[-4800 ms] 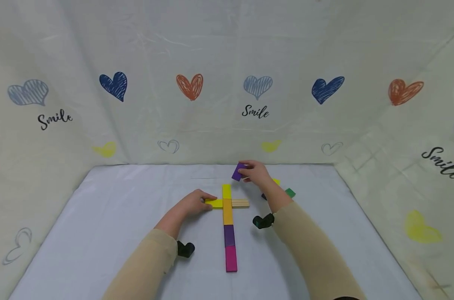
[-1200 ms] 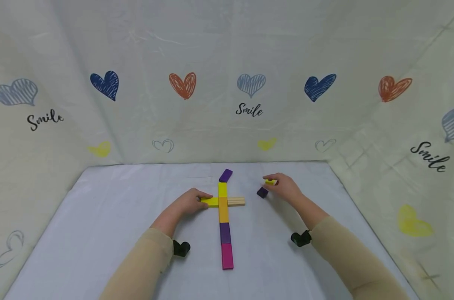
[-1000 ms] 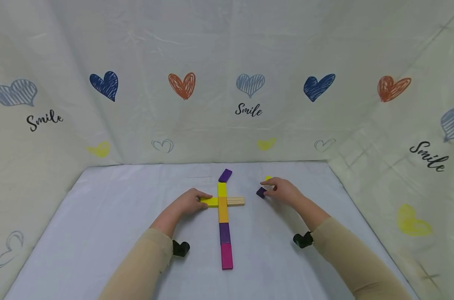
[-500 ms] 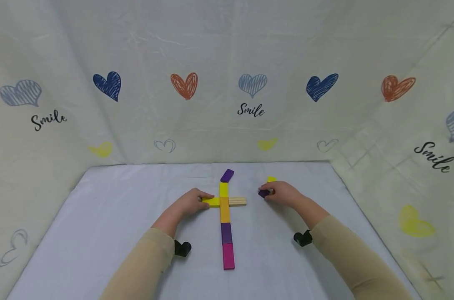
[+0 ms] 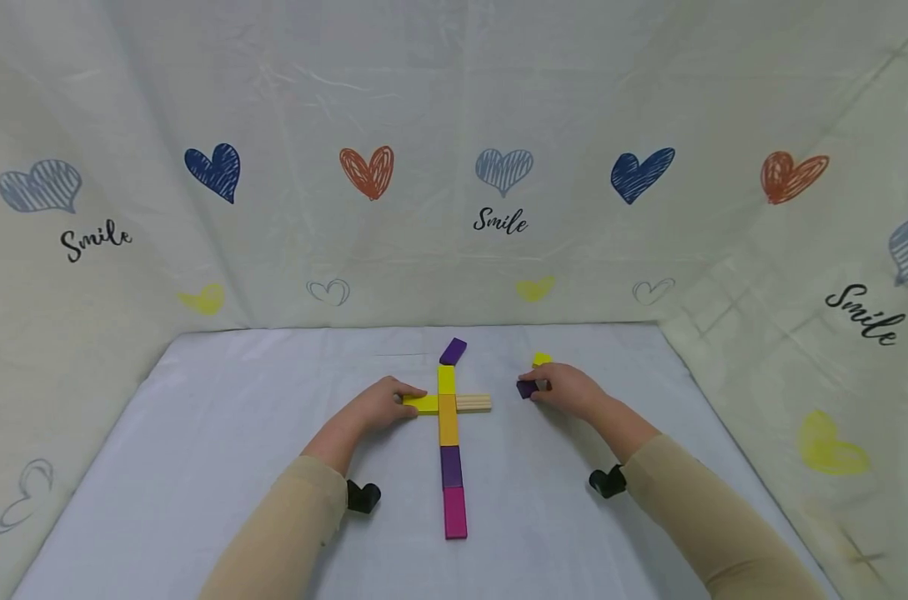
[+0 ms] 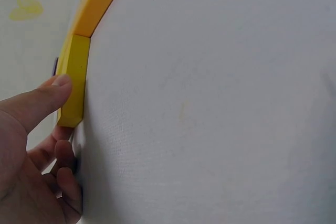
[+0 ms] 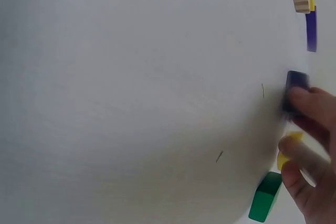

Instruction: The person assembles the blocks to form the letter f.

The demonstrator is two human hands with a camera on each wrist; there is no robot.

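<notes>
My left hand (image 5: 378, 404) pinches a yellow block (image 5: 422, 405), the left arm of a cross of blocks; in the left wrist view, the thumb lies along its side. Farther right on the table, my right hand (image 5: 569, 390) has thumb and finger on a small dark purple block (image 5: 526, 389). The cross's upright runs, far to near, through a short yellow block (image 5: 446, 379), an orange block (image 5: 448, 421), a purple block (image 5: 451, 467) and a magenta block (image 5: 455, 512). A plain wooden block (image 5: 474, 403) forms the right arm. Another purple block (image 5: 453, 351) slants off the far end.
Behind the right hand lies another yellow block (image 5: 542, 358). A green block (image 7: 265, 196) shows in the right wrist view, hidden by the hand in the head view. The white-clothed table (image 5: 221, 467) meets a heart-printed cloth wall (image 5: 423, 250) at the back.
The purple block my right hand held earlier now lies slanted at the far end. That hand went right to the yellow block, then down to the dark purple one, which has turned slightly.
</notes>
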